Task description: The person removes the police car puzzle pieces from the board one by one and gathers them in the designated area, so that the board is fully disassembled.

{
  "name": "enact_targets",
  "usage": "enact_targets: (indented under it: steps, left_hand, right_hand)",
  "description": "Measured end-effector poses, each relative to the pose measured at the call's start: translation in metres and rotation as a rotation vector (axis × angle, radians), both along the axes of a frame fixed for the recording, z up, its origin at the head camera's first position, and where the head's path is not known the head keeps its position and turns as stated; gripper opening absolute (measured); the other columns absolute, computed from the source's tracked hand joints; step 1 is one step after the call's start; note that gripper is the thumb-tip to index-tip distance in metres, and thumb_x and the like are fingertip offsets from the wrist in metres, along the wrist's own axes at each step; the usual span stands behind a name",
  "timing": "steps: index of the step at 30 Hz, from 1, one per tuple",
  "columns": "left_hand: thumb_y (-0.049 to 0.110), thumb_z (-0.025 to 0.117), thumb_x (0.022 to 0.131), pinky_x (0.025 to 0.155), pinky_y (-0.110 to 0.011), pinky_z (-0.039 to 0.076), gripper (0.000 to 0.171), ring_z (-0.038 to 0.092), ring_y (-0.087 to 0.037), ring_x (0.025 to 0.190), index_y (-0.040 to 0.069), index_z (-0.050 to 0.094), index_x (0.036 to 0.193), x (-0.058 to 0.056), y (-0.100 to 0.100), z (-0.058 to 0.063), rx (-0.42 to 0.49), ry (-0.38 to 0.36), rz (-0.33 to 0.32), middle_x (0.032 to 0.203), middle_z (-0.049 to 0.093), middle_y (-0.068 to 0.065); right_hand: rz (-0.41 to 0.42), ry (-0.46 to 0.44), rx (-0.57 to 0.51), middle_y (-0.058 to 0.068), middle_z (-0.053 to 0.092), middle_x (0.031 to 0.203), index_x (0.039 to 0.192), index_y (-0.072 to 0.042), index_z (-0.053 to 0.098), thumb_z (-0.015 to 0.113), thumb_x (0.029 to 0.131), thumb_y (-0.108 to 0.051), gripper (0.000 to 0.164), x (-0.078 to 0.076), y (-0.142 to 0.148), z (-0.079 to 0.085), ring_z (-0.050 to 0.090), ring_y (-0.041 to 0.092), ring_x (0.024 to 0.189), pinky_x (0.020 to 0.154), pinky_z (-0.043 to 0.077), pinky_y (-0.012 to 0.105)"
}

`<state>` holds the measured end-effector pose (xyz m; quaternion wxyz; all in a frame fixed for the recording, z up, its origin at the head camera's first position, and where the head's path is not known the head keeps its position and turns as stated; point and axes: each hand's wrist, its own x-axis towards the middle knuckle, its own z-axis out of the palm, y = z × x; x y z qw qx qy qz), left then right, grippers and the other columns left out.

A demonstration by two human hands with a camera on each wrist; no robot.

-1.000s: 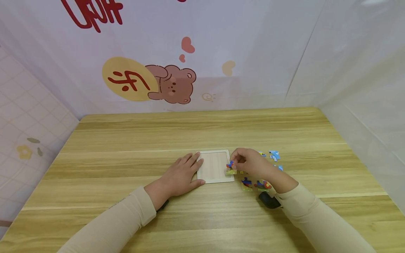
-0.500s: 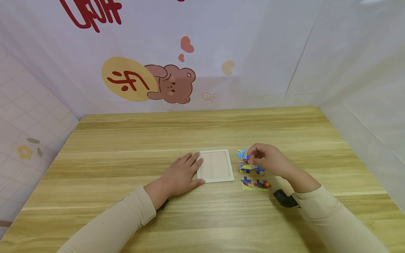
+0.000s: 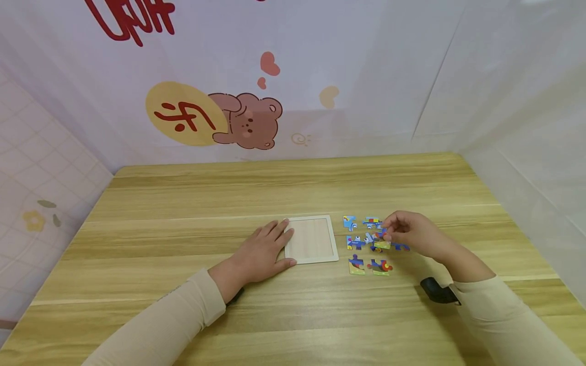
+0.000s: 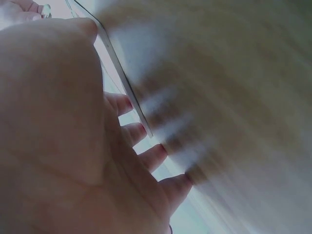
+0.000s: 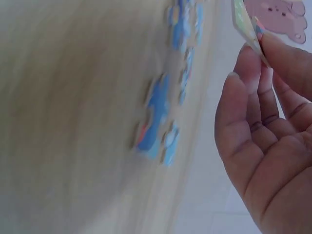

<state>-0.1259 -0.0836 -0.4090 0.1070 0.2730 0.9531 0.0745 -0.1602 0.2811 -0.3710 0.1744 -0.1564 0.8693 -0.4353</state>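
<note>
A jigsaw piece (image 3: 382,241) with a yellow-green edge is pinched between the thumb and fingers of my right hand (image 3: 418,235), above other pieces. From the right wrist, the held piece (image 5: 246,24) appears at the top, nearly edge-on. My left hand (image 3: 261,254) lies spread on the table, its fingertips and thumb at the left border of a square wooden puzzle tray (image 3: 334,239), whose recess holds no piece. Below the right hand, jigsaw pieces lie in loose rows, among them a light blue one (image 3: 349,222) and a red-and-blue one (image 3: 381,267). The right hand partly hides the rightmost pieces.
The wooden table (image 3: 293,315) reaches a white curtain (image 3: 384,76) printed with a bear at the back. Beneath the right forearm shows a black wrist device (image 3: 439,291).
My right hand has carried the pinched jigsaw piece from the tray's right border rightward over the loose pieces, uncovering those nearer the tray. The left hand has stayed in place.
</note>
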Motion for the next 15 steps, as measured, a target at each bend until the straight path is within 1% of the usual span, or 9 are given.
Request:
enact_targets:
  steps: [4, 8, 10, 15]
  left_hand:
    - [0.056, 0.044, 0.096, 0.113, -0.052, 0.023, 0.074, 0.019, -0.031, 0.145, 0.01, 0.029, 0.152, 0.0, 0.0, 0.0, -0.001, 0.003, -0.002, 0.16, 0.018, -0.01]
    - [0.056, 0.045, 0.096, 0.113, -0.052, 0.024, 0.075, 0.02, -0.032, 0.145, 0.01, 0.029, 0.152, 0.0, 0.0, 0.0, -0.001, 0.006, -0.003, 0.16, 0.018, -0.01]
    - [0.056, 0.045, 0.096, 0.113, -0.052, 0.024, 0.075, 0.02, -0.032, 0.145, 0.01, 0.029, 0.152, 0.0, 0.0, 0.0, 0.0, 0.006, -0.001, 0.16, 0.019, -0.01]
    - [0.056, 0.045, 0.096, 0.113, -0.052, 0.024, 0.075, 0.02, -0.032, 0.145, 0.01, 0.03, 0.152, 0.0, 0.0, 0.0, 0.001, 0.007, 0.001, 0.16, 0.019, -0.01]
  right_hand:
    - [0.0, -0.037, -0.009, 0.01, 0.06, 0.088, 0.103, 0.005, 0.058, 0.062, 0.092, -0.001, 0.013, 0.002, 0.01, -0.004, 0.059, 0.017, 0.077, 0.064, 0.051, 0.028]
    - [0.012, -0.073, -0.011, 0.01, 0.06, 0.088, 0.102, 0.007, 0.058, 0.06, 0.091, 0.001, 0.013, 0.003, 0.019, -0.006, 0.058, 0.013, 0.078, 0.068, 0.052, 0.027]
    - [0.014, -0.082, 0.002, 0.009, 0.06, 0.089, 0.102, 0.006, 0.058, 0.06, 0.091, 0.001, 0.013, 0.004, 0.022, -0.007, 0.058, 0.012, 0.079, 0.07, 0.052, 0.026]
    - [0.026, -0.1, 0.033, 0.008, 0.061, 0.087, 0.102, 0.006, 0.059, 0.061, 0.089, 0.003, 0.013, 0.007, 0.029, -0.008, 0.057, 0.011, 0.078, 0.07, 0.05, 0.023]
